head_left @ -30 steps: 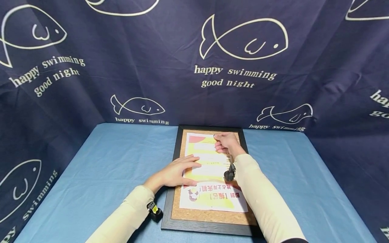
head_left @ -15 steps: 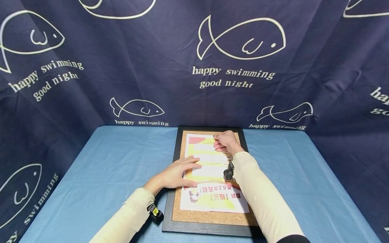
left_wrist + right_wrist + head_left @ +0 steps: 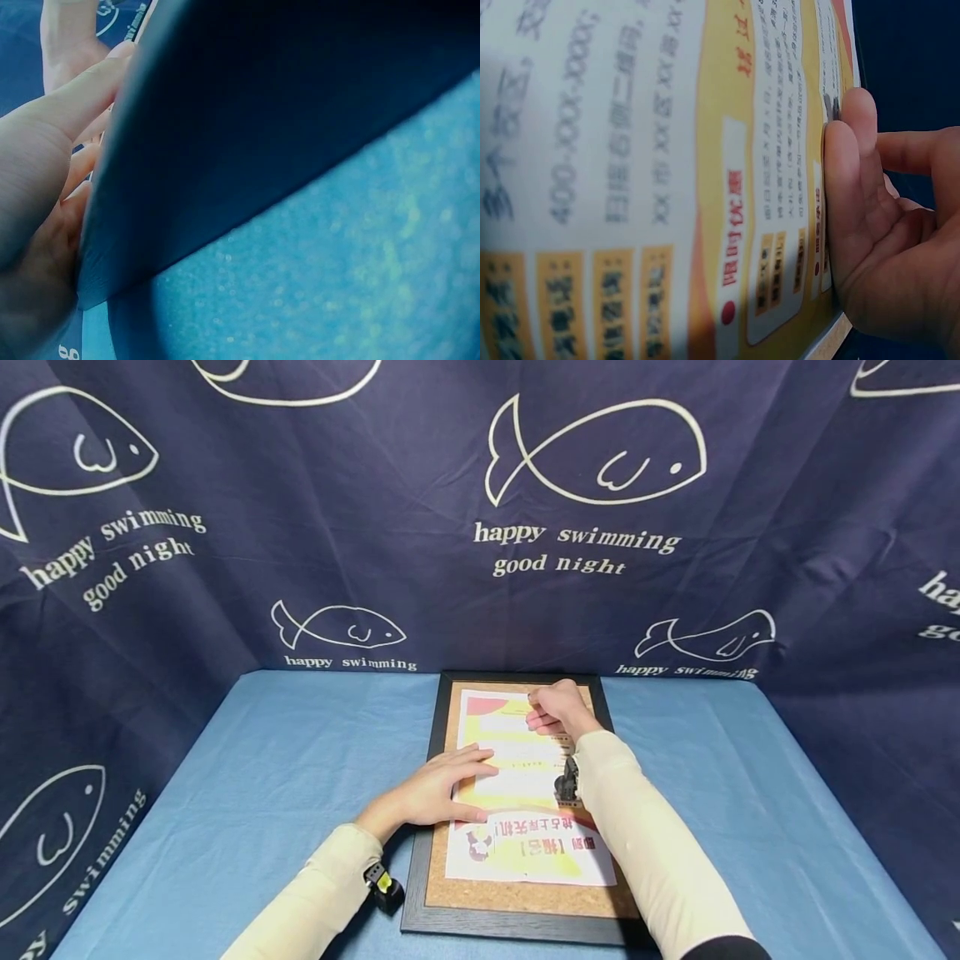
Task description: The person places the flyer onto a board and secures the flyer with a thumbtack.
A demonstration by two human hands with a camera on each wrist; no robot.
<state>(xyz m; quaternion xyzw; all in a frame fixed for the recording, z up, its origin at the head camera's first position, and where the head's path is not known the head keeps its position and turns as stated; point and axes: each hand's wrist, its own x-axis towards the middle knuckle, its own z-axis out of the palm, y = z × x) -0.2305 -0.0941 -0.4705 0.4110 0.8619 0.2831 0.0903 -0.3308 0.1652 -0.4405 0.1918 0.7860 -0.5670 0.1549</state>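
A printed poster (image 3: 517, 785), white, yellow and red, lies on a cork board (image 3: 525, 893) with a black frame (image 3: 517, 922). My left hand (image 3: 435, 785) rests with spread fingers across the poster's left edge and the board. Near the poster's top edge, my right hand (image 3: 558, 708) pinches a small dark pin (image 3: 832, 106) between thumb and fingertips. The fingers hide most of it, so its exact shape is unclear. In the right wrist view, the fingertips touch the poster. The dark frame edge fills much of the left wrist view, beside the left hand (image 3: 37, 165).
Under the board is a blue cloth (image 3: 315, 735) covering the table, visible on both sides. A dark blue curtain (image 3: 435, 510) with fish drawings and lettering hangs behind the board and at the sides. The board's far edge lies close to it.
The head view has shifted slightly. Both hands keep their places on the poster, the right still pinching at its top edge with its wrist a little higher.
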